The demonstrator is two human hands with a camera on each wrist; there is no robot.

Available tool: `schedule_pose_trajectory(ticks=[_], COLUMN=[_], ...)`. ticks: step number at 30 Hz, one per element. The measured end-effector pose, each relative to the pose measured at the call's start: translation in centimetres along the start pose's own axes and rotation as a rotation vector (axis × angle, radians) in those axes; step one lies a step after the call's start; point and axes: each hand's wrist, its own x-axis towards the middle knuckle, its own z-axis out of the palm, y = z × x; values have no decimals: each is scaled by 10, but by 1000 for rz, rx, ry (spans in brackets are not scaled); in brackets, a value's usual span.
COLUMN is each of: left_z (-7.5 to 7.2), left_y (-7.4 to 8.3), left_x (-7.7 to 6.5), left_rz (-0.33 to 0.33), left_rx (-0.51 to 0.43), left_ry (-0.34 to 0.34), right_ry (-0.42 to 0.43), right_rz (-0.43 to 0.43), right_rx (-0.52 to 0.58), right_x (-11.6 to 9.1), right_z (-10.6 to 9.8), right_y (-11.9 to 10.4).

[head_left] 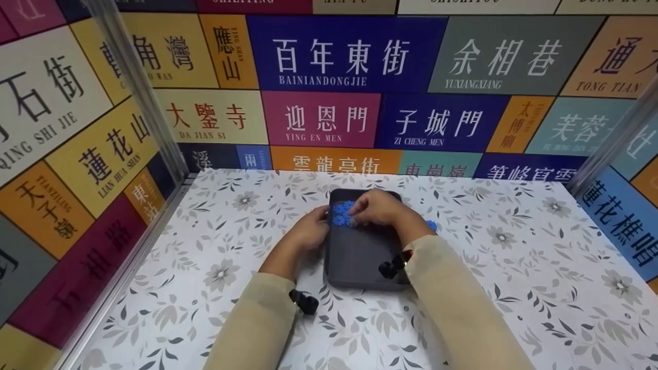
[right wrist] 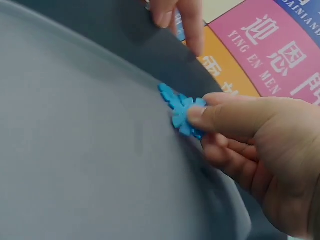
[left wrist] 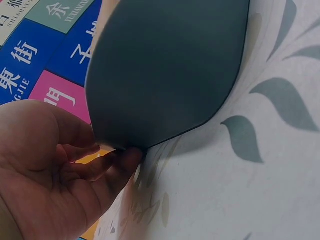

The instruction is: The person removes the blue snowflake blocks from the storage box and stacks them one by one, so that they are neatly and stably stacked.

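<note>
A dark grey rectangular tray lies on the table, with several blue snowflake-shaped plastic pieces at its far left end. My left hand holds the tray's left side, fingers at its rim; in the left wrist view the fingertips meet the tray's edge. Reaching over the tray, my right hand pinches a blue snowflake piece between thumb and fingers, close over the tray floor. Other blue pieces overlap behind it in the right wrist view.
More blue shows beside the tray, partly behind the right wrist. A white floral cloth covers the table. Panels with coloured street-name signs stand at the back and both sides, joined by metal corner posts.
</note>
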Motion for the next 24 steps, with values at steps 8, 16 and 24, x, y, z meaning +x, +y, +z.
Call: schedule_pose_trajectory(ticks=[8, 16, 24], left_z=[1, 1, 1], left_y=[-2, -4, -3], left_x=[1, 1, 2], left_rz=[57, 48, 25], left_rx=[-13, -25, -21], left_ry=[4, 9, 8], right_ry=[243, 366, 398], right_rz=[34, 56, 135], right_rx=[344, 472, 526], right_x=[-26, -61, -93], right_z=[-24, -38, -53], right_y=[1, 26, 68])
